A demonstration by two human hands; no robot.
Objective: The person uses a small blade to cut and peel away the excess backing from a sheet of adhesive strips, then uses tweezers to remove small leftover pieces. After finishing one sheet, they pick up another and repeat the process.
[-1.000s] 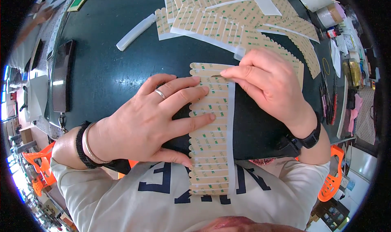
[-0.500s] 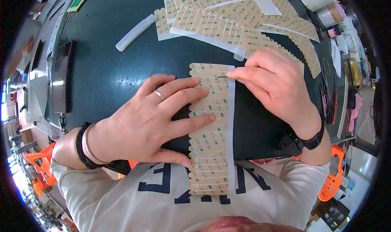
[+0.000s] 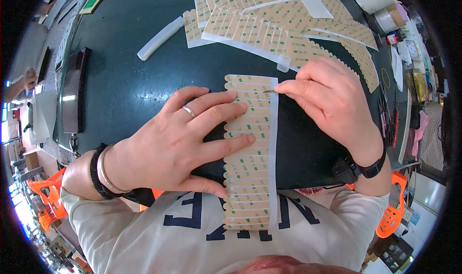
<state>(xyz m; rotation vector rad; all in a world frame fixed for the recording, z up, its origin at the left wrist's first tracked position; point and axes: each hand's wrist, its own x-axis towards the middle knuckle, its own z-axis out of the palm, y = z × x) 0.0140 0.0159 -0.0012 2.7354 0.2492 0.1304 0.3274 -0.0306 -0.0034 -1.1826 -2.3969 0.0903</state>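
Observation:
A long tan sheet of adhesive strips (image 3: 250, 163) on a white backing lies on the dark green table (image 3: 125, 86) and hangs over its near edge. My left hand (image 3: 183, 139), with a ring on one finger, lies flat on the sheet's left side with the fingers spread. My right hand (image 3: 332, 101) pinches a thin pointed metal tool (image 3: 268, 91) whose tip touches the sheet near its top right.
More tan strip sheets (image 3: 284, 24) are piled at the far side. A white bar (image 3: 161, 38) lies at upper left, a dark phone (image 3: 72, 91) at left. Tape rolls (image 3: 385, 9) and small tools (image 3: 394, 120) crowd the right edge. Orange stools (image 3: 394, 211) stand below.
My right hand has drawn the tool tip a little to the right, toward the sheet's white edge. My left hand has stayed put.

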